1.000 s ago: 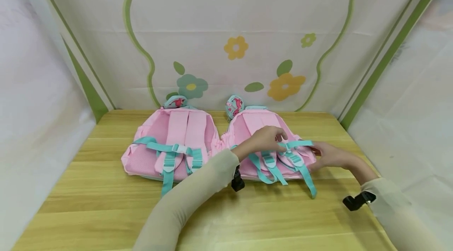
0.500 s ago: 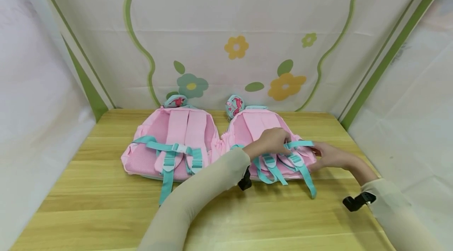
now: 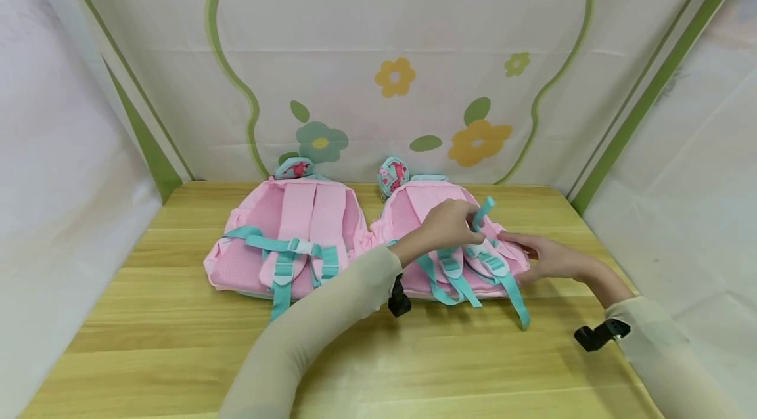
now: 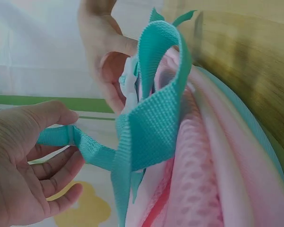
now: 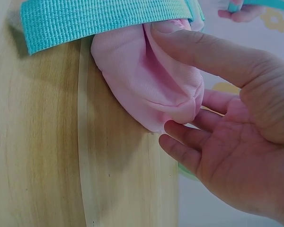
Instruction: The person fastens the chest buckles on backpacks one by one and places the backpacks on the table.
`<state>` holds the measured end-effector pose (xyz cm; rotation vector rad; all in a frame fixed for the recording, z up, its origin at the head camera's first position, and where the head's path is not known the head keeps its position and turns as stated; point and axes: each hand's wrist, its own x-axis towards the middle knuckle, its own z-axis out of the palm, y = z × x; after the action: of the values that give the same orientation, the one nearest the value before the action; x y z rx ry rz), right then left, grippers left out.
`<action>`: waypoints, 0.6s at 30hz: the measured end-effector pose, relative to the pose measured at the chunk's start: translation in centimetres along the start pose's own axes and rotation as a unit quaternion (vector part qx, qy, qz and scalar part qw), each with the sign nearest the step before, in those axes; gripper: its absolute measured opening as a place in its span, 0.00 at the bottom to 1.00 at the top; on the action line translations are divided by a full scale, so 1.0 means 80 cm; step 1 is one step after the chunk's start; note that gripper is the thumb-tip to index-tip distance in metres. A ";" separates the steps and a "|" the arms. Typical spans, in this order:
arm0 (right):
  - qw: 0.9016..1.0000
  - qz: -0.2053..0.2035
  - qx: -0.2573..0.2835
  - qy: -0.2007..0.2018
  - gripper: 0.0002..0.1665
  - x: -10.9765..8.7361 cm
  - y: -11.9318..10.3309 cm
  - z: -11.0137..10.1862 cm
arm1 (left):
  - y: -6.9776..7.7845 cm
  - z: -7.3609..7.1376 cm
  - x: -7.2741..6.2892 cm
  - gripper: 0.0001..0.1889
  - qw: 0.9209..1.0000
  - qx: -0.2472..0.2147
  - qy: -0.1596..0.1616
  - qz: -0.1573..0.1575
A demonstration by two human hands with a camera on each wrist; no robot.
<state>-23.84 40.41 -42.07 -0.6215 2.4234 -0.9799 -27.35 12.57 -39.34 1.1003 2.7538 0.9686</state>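
Note:
Two pink backpacks with teal straps lie side by side, straps upward, on a wooden table (image 3: 148,340). Over the right backpack (image 3: 399,212), my left hand (image 3: 446,225) pinches a teal webbing strap (image 4: 97,152) between thumb and fingers, its loose end (image 3: 485,209) pointing up. At that backpack's right side my right hand (image 3: 550,258) grips the pink fabric (image 5: 146,80), thumb on top and fingers curled round the lower corner. A white buckle (image 4: 128,85) shows beside the right hand in the left wrist view. More teal straps (image 3: 514,301) hang over the bag's front edge.
To the left lies the other backpack (image 3: 260,209), its teal chest strap (image 3: 266,245) buckled across the shoulder straps. Small round patterned pouches (image 3: 393,176) sit at the tops of both bags. A flower-printed white cloth (image 3: 331,77) stands behind the table.
My left hand went right and down to the teal strap, then lifted up and left with it; the strap's end now points up instead of lying across the bag. My right hand stays put.

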 end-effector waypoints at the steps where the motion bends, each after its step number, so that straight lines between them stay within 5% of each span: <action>1: 1.000 0.001 0.000 0.000 0.56 0.000 0.000 0.000 | -0.001 -0.002 -0.002 0.07 1.000 -0.011 0.001 0.001; 9: 0.999 0.011 -0.031 0.001 0.57 0.000 -0.002 -0.004 | -0.007 -0.018 -0.022 0.10 0.995 -0.102 0.003 0.004; 18: 0.998 0.017 -0.057 0.006 0.58 0.000 -0.006 -0.006 | -0.019 -0.045 -0.041 0.14 0.995 -0.092 -0.021 0.017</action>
<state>-23.97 40.37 -41.41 -0.6122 2.5061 -0.8390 -26.72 7.70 -37.93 1.1269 2.5593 1.1611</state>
